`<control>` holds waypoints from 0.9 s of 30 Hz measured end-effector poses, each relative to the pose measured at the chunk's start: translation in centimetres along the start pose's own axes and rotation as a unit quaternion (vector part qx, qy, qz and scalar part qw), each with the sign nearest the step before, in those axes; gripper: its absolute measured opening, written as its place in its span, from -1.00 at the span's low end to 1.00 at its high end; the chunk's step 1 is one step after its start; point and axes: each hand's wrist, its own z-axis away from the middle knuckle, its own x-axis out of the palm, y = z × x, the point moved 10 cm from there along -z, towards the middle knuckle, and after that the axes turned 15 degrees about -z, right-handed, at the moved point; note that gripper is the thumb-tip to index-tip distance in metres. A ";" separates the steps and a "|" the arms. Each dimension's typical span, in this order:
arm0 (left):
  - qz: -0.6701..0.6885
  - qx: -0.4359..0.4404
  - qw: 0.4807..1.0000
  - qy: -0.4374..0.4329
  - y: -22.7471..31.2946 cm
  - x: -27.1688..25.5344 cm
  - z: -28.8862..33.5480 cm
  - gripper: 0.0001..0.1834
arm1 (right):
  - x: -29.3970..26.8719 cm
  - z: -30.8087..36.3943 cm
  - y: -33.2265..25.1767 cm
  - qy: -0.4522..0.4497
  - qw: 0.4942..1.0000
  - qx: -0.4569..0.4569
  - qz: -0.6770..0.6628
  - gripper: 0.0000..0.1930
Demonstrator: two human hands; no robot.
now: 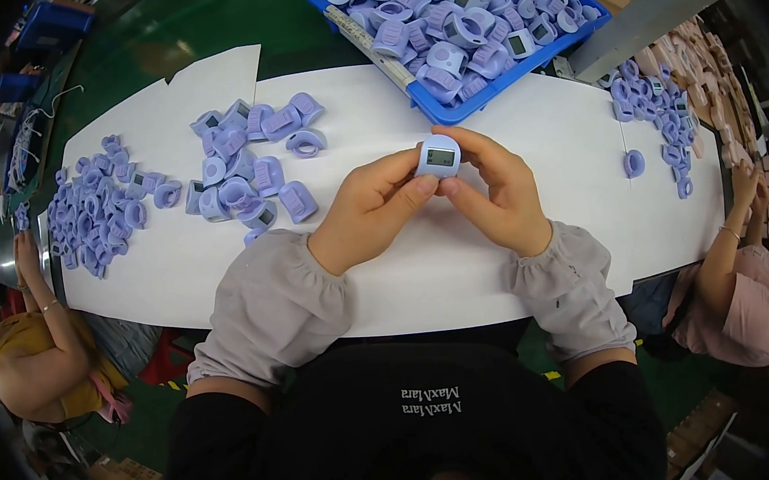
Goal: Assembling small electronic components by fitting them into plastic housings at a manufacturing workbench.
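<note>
Between my two hands, over the middle of the white table covering, is a small lavender device [439, 156] with a grey display facing up. My left hand [372, 206] pinches its left side with thumb and fingers. On the other side my right hand [499, 197] grips it the same way, thumb at the lower edge and index finger at the top. Marks show on the display, too small to make out. To the left of my hands lies a loose group of similar lavender devices [234, 166], some turned on their sides with loop-shaped openings showing.
A blue tray [516, 68] heaped with lavender devices stands beyond my hands, beside a grey post [650, 15]. More piles lie at far left [95, 212] and far right [665, 120]. People sit at both ends of the white covering [390, 295]. Pinkish pieces [701, 61] are stacked at right.
</note>
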 end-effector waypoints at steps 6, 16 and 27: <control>0.007 0.006 1.000 0.010 0.5 0.1 0.1 -0.66 | -0.2 0.0 -0.6 0.006 0.999 -0.031 0.032 -0.55; 0.001 -0.008 1.000 -0.017 0.5 0.4 0.2 -0.62 | -0.3 0.0 -0.4 0.010 1.000 -0.027 0.007 -0.58; 0.000 -0.005 0.999 -0.032 0.7 0.5 0.1 -0.59 | -0.2 0.1 -0.2 0.013 1.000 -0.026 -0.004 -0.56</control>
